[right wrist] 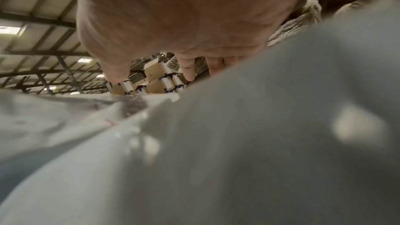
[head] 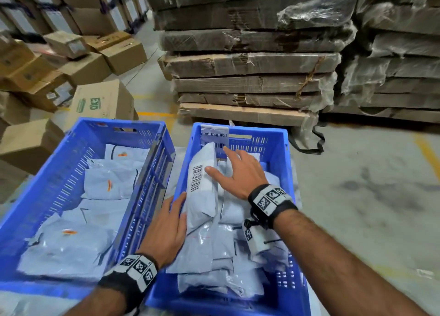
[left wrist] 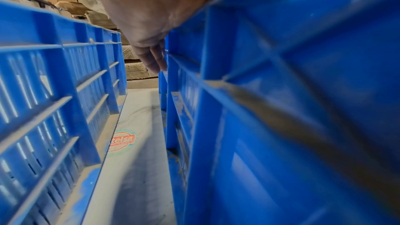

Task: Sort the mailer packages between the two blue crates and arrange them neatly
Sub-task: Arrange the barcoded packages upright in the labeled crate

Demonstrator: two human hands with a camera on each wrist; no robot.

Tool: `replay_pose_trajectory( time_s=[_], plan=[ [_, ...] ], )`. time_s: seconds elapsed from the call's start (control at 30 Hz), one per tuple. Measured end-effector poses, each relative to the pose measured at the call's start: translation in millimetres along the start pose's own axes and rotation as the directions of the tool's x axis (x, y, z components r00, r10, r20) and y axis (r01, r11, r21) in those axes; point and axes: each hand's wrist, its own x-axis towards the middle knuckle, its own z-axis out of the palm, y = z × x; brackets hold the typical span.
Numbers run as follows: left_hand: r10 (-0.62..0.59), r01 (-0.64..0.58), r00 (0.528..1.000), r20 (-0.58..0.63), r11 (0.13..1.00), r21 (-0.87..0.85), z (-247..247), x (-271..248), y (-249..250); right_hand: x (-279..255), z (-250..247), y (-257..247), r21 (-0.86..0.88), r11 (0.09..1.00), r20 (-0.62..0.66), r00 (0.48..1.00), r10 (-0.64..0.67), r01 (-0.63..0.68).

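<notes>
Light: dim, even indoor light; ceiling lamps [right wrist: 8, 29] glowed in the right wrist view.
Glare: soft sheen on the mailer packages [head: 214, 220].
Blur: both wrist views were smeared up close (the blue crates [left wrist: 303, 91] most of all).
Distortion: wide-angle bending at the head view's edges.

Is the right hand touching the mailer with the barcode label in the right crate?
Touching. In the head view the right hand lies flat on the upright mailer, thumb on its face beside the barcode, no gap.
</notes>
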Motion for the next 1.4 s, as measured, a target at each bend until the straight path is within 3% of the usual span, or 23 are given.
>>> replay_pose_trajectory(
  time_s=[0.2,0.3,0.5,0.9,1.17,1.3,1.4],
  plan=[
    [0.045,-0.044,0.998,-0.045,0.998,0.036,-1.5,0.8,-2.3,54.9,7.0,-13.0,-0.079,0.997,0.202,0.979,0.025,-0.009],
    [0.036,-0.036,0.998,-0.051,0.999,-0.006,-1.2,1.3,-2.1,56.7,16.1,-9.7,-0.125,0.992,0.3,0.953,0.027,0.011],
    [0.001,-0.004,1.0,-0.022,0.993,-0.119,4.3,2.1,-10.5,14.0,13.2,-3.8,-0.081,0.992,0.209,0.975,-0.076,0.095],
    [0.018,-0.022,0.999,-0.03,0.991,-0.135,1.6,0.5,-6.8,-48.5,8.3,9.5,-0.253,0.928,0.243,0.947,-0.211,0.272],
    [0.034,-0.034,0.999,-0.007,0.99,-0.134,0.5,2.0,-6.2,-57.2,-8.9,5.2,-0.156,0.962,0.324,0.931,-0.166,0.226],
    [0.038,-0.039,0.999,-0.004,0.992,-0.122,0.4,1.5,-7.1,-52.6,-21.0,-3.2,-0.155,0.953,0.442,0.881,-0.169,0.261],
    [0.034,-0.035,0.999,-0.01,0.99,-0.134,-1.7,0.4,-4.7,-25.6,-44.6,-7.0,-0.058,0.979,0.359,0.919,-0.16,0.193]
  ],
)
